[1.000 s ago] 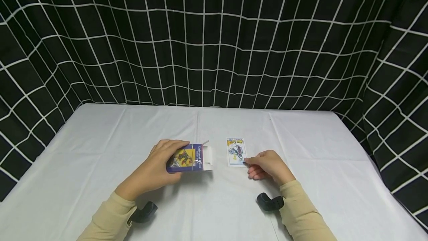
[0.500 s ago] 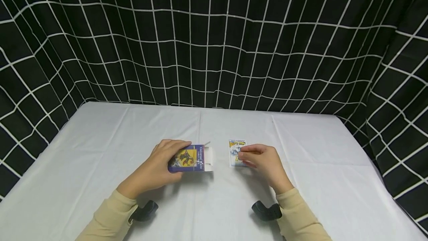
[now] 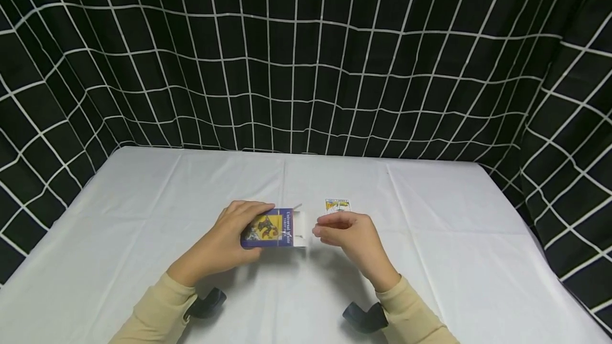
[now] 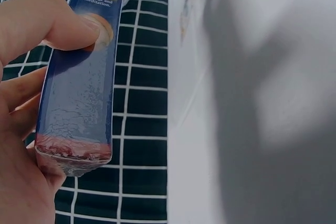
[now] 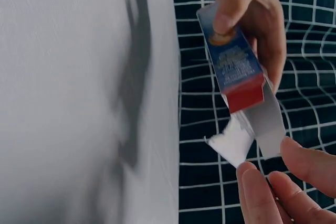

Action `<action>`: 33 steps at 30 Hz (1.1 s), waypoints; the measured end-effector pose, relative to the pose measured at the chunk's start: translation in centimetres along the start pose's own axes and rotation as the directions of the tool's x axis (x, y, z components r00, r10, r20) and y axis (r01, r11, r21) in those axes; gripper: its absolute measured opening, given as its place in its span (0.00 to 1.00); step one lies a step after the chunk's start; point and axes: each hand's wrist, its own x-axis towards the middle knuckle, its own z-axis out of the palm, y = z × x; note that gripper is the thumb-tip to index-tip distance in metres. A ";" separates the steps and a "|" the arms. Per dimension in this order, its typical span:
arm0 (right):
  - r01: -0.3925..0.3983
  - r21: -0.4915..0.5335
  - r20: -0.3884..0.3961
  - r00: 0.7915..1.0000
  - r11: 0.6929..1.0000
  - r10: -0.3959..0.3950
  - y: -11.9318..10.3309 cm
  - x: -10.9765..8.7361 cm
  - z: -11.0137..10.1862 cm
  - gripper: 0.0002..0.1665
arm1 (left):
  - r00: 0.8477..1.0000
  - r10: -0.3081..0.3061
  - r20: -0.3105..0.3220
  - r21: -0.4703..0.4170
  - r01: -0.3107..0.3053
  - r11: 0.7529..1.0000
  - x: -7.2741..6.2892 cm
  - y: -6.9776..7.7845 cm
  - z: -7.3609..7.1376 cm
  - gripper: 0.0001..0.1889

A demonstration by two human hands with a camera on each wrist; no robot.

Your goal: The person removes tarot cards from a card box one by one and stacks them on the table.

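Observation:
My left hand [image 3: 220,240] grips a blue tarot card box [image 3: 263,228] by its sides above the white table, thumb on the near narrow side. In the left wrist view, crinkled clear film shows at the closed end of the box [image 4: 79,103]. The other end points right, its white flaps [image 5: 268,124] sticking out. Just beside those flaps is my right hand [image 3: 351,238], its thumb [image 5: 310,166] and fingers apart with nothing between them. A printed card [image 3: 337,205] lies on the table behind the right hand, which hides its lower part.
A white cloth [image 3: 158,200] with creases covers the table. Black curtain [image 3: 296,68] with a white grid stands along the back and sides. Dark wrist cameras [image 3: 365,317] hang under both sleeves.
My right hand has left the card's lower right corner and moved left and up to the box's open end. The left hand and box have stayed nearly in place; the card remains on the table.

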 end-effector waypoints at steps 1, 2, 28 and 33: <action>0.004 -0.001 0.005 1.000 1.000 -0.004 0.0 0.0 0.1 0.18 | 1.000 0.003 0.001 -0.002 -0.003 1.000 0.0 0.0 0.1 0.43; 0.008 -0.001 0.006 1.000 1.000 -0.008 0.0 0.0 0.2 0.18 | 1.000 0.005 0.003 -0.005 -0.005 1.000 0.0 0.1 0.1 0.43; 0.023 -0.006 -0.059 0.998 1.000 -0.024 0.6 -0.1 2.1 0.13 | 0.998 0.058 0.034 -0.045 -0.056 0.997 -0.1 1.3 1.0 0.42; 0.014 -0.032 -0.091 0.996 0.999 -0.016 0.6 -0.1 2.3 0.11 | 0.998 0.058 0.039 -0.050 -0.056 0.997 -0.2 1.5 1.0 0.42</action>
